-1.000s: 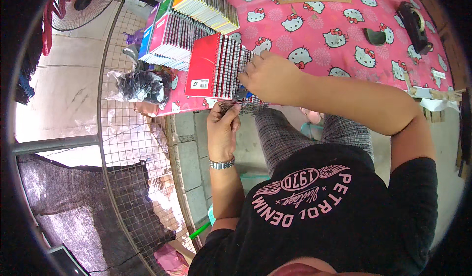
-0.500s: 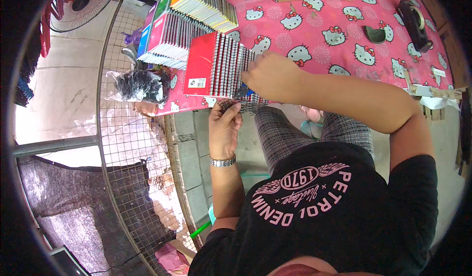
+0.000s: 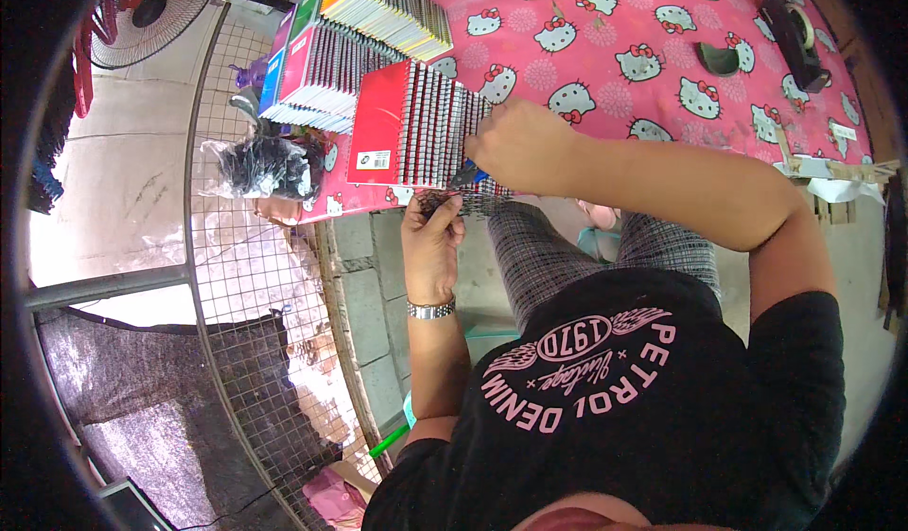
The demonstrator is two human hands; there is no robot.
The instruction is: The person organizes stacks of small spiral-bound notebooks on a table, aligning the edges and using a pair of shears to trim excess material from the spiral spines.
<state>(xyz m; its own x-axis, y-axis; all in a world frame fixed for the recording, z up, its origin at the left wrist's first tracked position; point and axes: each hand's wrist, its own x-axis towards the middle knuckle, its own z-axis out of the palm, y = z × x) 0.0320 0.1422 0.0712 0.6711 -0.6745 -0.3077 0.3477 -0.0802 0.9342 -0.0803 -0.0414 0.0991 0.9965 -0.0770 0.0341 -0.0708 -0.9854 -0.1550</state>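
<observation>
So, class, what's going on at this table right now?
A person seated at a table with a pink cartoon-cat cloth is working on a fanned row of spiral-bound notebooks with a red cover on top. The right hand presses a small blue-handled tool to the wire ends at the table edge, while the left hand steadies the wire binding from below. More notebook stacks lie behind, and a bag of black pieces sits at the left.
</observation>
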